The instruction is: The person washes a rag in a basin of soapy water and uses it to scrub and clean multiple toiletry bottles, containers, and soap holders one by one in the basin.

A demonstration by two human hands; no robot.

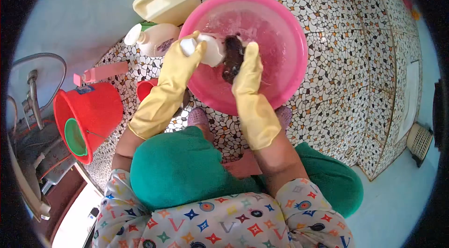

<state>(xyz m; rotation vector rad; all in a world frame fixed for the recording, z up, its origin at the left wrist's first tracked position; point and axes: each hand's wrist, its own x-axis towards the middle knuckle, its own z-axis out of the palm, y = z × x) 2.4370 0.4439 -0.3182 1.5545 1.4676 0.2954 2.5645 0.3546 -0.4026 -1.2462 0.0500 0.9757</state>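
Observation:
Both my hands wear long yellow rubber gloves and work over a pink basin [301,56] holding water. My left hand [181,58] is closed around the narrow end of a white piece [213,51] whose wider rounded end points right. Against that wide end lies a dark brown, wet, hairy-looking clump [230,58]; I cannot make out its kind, or whether the two are joined. My right hand [249,68] presses on the clump from its right side, fingers together. Part of the clump is hidden behind that glove.
At upper left stand a cream jug [166,2] with a brown cap and a white bottle [159,40]. A pink bottle [105,71], a red bucket [100,112] holding a green container [75,136], and a red cup [146,90] are further left. Patterned tiles [332,70] cover the floor.

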